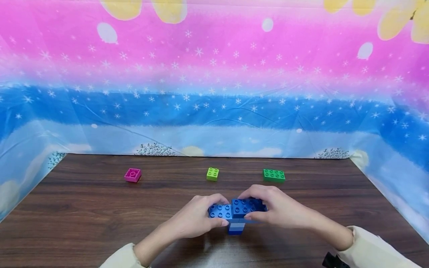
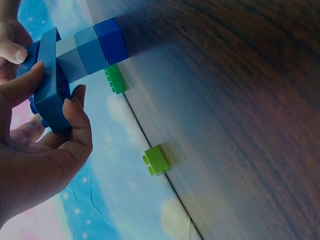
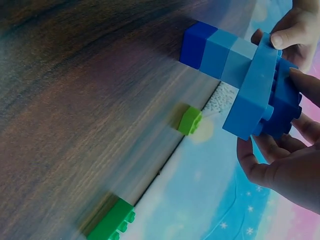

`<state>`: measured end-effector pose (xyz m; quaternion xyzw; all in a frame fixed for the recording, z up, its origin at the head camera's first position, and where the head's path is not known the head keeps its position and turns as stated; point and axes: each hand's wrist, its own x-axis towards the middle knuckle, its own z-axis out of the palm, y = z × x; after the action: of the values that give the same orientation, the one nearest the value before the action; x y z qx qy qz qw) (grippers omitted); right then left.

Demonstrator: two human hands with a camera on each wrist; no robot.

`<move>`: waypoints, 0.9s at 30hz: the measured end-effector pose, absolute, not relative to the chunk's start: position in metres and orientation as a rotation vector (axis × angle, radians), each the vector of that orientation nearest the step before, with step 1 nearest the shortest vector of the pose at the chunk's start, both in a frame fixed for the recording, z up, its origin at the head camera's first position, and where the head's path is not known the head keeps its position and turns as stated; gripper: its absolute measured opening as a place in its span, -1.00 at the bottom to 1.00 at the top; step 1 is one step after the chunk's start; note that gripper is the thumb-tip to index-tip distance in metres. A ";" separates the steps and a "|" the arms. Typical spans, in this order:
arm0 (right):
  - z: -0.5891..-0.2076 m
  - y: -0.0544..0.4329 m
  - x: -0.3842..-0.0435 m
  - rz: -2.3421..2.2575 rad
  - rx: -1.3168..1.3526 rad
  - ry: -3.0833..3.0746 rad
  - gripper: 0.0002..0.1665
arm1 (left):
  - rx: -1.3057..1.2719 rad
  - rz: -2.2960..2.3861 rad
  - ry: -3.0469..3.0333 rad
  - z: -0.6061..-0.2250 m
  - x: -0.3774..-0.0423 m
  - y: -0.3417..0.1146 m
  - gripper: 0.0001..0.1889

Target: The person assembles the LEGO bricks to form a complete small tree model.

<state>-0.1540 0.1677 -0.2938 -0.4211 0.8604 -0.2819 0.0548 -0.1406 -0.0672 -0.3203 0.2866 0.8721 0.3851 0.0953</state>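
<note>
A column of stacked blocks (image 3: pixel 210 52), dark blue at the bottom, mid blue and pale blue above, stands on the table. Across its top lies a long blue brick (image 1: pixel 220 211), making a T shape. My left hand (image 1: pixel 197 219) grips the left end of this long brick, thumb in front and fingers behind. With my right hand (image 1: pixel 279 208) I hold a darker blue brick (image 1: pixel 242 208) over the right part of the long brick. Studs of the long brick show between the two in the right wrist view, where the darker brick sits slightly tilted.
On the wooden table (image 1: pixel 100 216), farther back, a pink brick (image 1: pixel 133 175) lies with its hollow side up at left. A lime brick (image 1: pixel 212 174) sits mid-table, a green brick (image 1: pixel 274 175) to its right. A printed cloth (image 1: pixel 214 111) hangs behind.
</note>
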 end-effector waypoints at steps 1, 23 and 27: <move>-0.294 0.168 -0.154 -0.861 -1.272 2.610 -0.62 | 0.852 1.145 2.583 -0.320 -0.141 -0.067 -0.65; -0.299 0.177 -0.159 -1.017 -1.079 2.418 -0.63 | 0.848 1.167 2.563 -0.321 -0.141 -0.067 -0.68; -0.300 0.178 -0.160 -1.044 -1.027 2.361 -0.65 | 0.855 1.169 2.565 -0.321 -0.141 -0.067 -0.68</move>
<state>-0.1601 0.1781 -0.2999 -0.3635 0.8358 -0.3697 0.1808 -0.1415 -0.0674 -0.3209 0.2889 0.8665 0.3951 0.0980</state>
